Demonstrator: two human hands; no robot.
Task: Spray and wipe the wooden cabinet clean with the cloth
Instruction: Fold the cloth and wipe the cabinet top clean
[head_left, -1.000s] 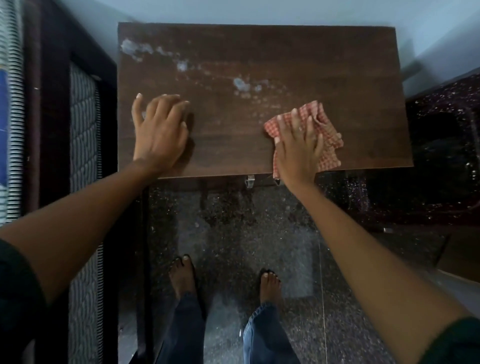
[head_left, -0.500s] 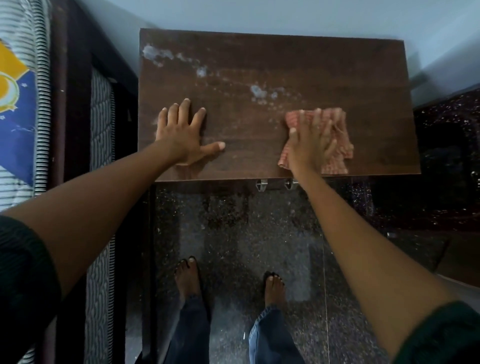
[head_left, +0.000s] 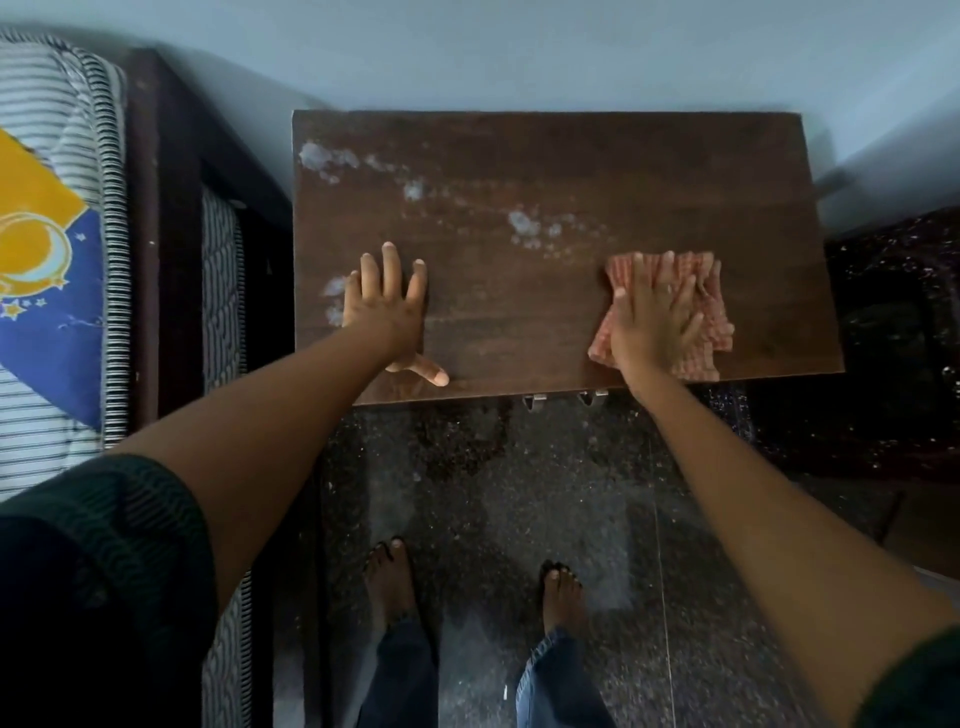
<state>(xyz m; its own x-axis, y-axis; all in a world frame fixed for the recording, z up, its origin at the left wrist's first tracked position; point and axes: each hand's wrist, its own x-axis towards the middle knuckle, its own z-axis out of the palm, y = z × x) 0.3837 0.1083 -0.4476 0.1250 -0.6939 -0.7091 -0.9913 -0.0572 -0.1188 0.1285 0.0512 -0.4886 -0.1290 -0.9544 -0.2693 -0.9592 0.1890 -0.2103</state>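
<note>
Dark brown wooden cabinet (head_left: 561, 171) top streaked with white spray foam (head_left: 524, 224), right hand (head_left: 652, 325) pressed flat, fingers spread, on crumpled red-checked cloth (head_left: 706, 332) near its front right edge, left hand (head_left: 387, 312) flat, fingers open, front left.

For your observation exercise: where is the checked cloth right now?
In the head view, the cloth lies flat under the right hand, at the front right of the cabinet top.
</note>
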